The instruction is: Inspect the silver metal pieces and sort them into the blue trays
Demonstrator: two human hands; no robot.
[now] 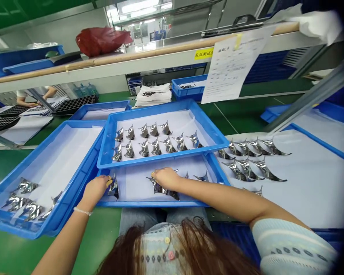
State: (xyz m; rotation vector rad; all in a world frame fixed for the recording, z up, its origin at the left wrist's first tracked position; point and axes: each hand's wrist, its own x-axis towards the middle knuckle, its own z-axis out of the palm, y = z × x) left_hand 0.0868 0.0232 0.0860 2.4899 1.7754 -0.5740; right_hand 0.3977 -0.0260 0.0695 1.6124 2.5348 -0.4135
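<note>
My left hand (96,189), with a yellow cover on a fingertip, pinches a shiny, curved, pointed metal piece (114,190) at the left end of the lower blue tray (160,204). Further right in that tray, my right hand (167,178) is closed at the upper edge of another mirror-like piece (158,187); its fingertips are partly hidden. A similar piece (173,194) lies beneath my right wrist, and others sit beyond the forearm. Overlapping the lower tray's far side, an upper blue tray (160,158) holds two rows of these pieces on white lining.
A left blue tray (83,168) holds several similar pieces at its near end. More stand in rows on a white sheet (309,183) at right. A paper sheet (229,65) hangs from the shelf (160,53). Another person's arm (48,93) shows at far left.
</note>
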